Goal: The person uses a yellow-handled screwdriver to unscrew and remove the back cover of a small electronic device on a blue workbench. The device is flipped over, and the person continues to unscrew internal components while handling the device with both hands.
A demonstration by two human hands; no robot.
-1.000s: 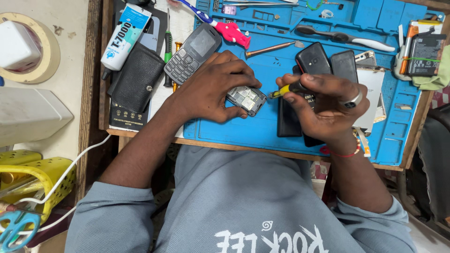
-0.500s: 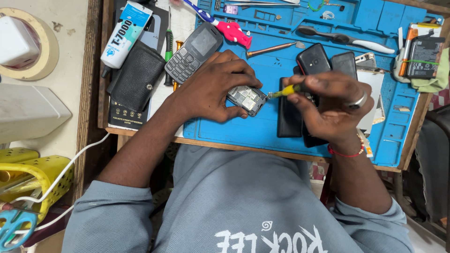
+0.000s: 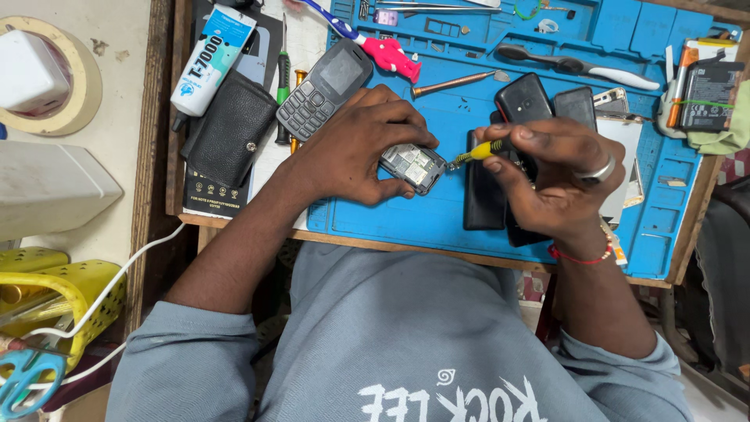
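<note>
While the left hand [image 3: 355, 148] clamps a small opened phone body [image 3: 412, 166] against the blue work mat [image 3: 437, 211], the right hand [image 3: 556, 176] pinches a yellow-handled screwdriver [image 3: 478, 151], its tip touching the body's right edge. Dark phones [image 3: 523, 101] lie under and behind the right hand. A grey keypad phone [image 3: 323, 88] rests just beyond the left hand, beside a black pouch [image 3: 229, 137] on the tabletop [image 3: 156, 141].

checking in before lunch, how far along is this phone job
Done: the small phone lies opened, its circuit board bared. In hand: the left hand pins it to the blue mat while the right hand works a yellow-handled screwdriver at its edge. Left: no cover is fitted on it yet.
</note>
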